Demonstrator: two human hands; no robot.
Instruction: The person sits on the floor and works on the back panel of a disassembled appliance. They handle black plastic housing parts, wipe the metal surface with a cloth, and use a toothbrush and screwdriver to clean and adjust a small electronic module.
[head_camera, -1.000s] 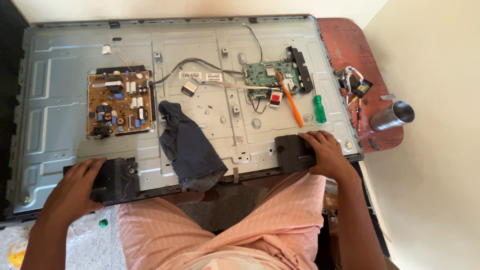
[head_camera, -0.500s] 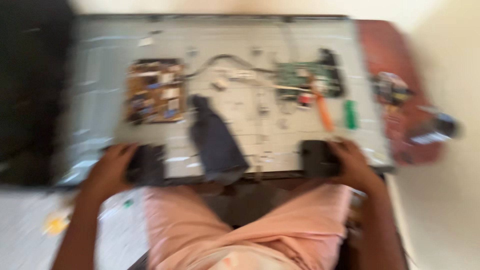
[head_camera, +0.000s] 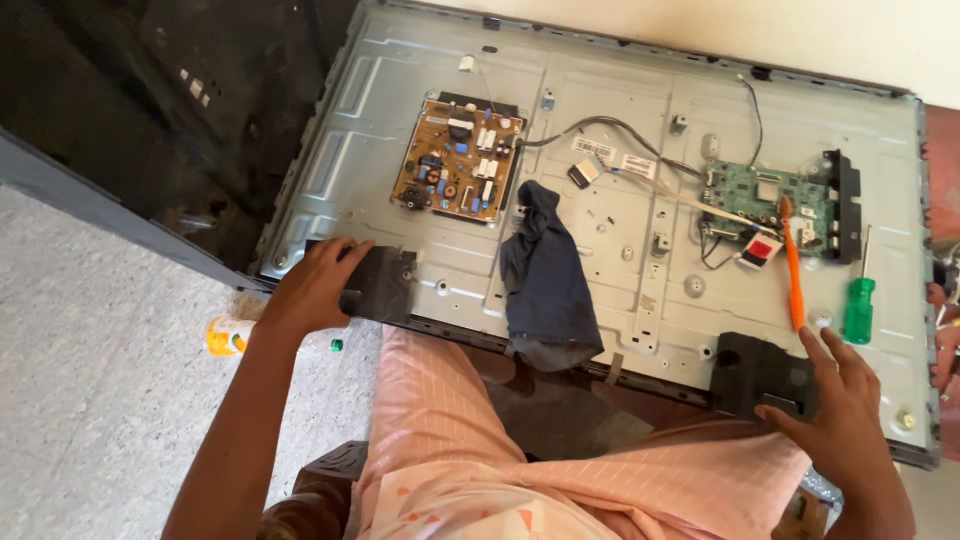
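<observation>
A flat television lies face down with its grey metal back panel (head_camera: 620, 150) bare. My left hand (head_camera: 315, 285) rests on a black speaker block (head_camera: 380, 285) at the panel's near left edge. My right hand (head_camera: 835, 405) lies with spread fingers on the other black speaker block (head_camera: 755, 370) at the near right edge. A brown power board (head_camera: 458, 160) sits left of centre and a green main board (head_camera: 768, 198) on the right, joined by cables. A dark blue cloth (head_camera: 545, 280) lies between the two hands.
An orange-handled tool (head_camera: 795, 275) and a green-handled screwdriver (head_camera: 860, 308) lie by the green board. The black plastic back cover (head_camera: 150, 120) stands at the left. A small bottle with a yellow label (head_camera: 228, 337) lies on the speckled floor. My pink-clad legs (head_camera: 480, 440) are below the panel.
The view has swung left, so the panel now sits to the right and the black cover shows. Both hands stay on the speaker blocks; my right hand's fingers have spread.
</observation>
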